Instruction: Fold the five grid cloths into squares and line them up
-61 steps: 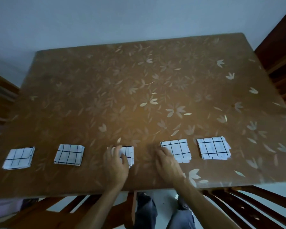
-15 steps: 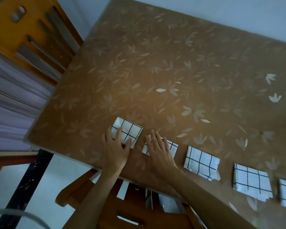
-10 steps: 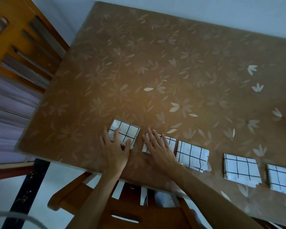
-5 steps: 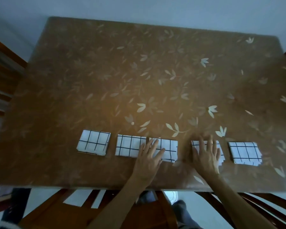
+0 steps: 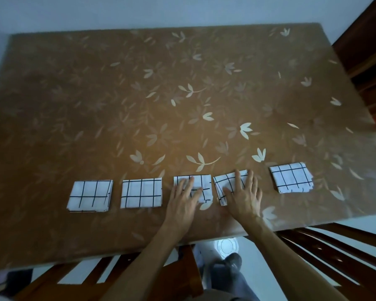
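**Both palms down, you're squaring the row, not lifting**

Your left hand [image 5: 183, 205] lies flat, fingers straight, pressing on the middle cloth [image 5: 205, 183]. Your right hand [image 5: 244, 198] is just as flat on the fourth cloth [image 5: 223, 185]. Nothing is pinched or curled round, which I'd say is to slide each square without springing its folds. The fourth cloth sits skewed, its near-left corner just beside the middle one. It looks like the piece that needs turning true. To the left, the second cloth [image 5: 141, 193] and the left cloth [image 5: 90, 195] lie folded and level near the table [image 5: 139, 94] edge, evenly spaced. The right cloth [image 5: 291, 180] sits well apart and slightly farther back, its right edge ragged. All five are folded, so by my read only spacing and that tilt remain.
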The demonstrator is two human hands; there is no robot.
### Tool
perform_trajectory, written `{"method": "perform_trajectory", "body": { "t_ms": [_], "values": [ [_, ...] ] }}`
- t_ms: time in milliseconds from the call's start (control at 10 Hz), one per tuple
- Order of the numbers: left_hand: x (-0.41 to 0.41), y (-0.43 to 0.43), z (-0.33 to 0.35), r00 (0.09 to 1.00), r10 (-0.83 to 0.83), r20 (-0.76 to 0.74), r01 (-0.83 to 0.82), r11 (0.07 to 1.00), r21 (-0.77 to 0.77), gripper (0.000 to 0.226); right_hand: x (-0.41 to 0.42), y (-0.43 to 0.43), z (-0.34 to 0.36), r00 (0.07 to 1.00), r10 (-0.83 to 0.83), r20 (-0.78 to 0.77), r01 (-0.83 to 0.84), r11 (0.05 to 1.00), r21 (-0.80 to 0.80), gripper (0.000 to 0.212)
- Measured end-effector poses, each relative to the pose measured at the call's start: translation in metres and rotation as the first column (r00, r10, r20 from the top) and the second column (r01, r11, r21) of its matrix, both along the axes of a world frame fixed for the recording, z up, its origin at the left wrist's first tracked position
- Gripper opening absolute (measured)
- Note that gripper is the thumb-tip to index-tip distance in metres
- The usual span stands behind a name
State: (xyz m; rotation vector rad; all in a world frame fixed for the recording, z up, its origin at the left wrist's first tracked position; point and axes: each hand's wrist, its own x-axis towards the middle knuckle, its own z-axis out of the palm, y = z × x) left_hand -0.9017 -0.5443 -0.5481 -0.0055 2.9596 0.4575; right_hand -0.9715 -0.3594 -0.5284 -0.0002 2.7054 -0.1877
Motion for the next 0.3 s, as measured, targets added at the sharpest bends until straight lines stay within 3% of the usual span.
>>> {"method": "perform_trajectory", "body": {
  "t_ms": [300],
  "values": [
    [0.0011,0.0141,0.0116,0.998,-0.029,-0.052,0.031,0.999,0.024,0.052,-0.0013,0.0036,0.0061,0.998,-0.040,-0.040,0.038,0.999,-0.037,0.076]
  ]
}}
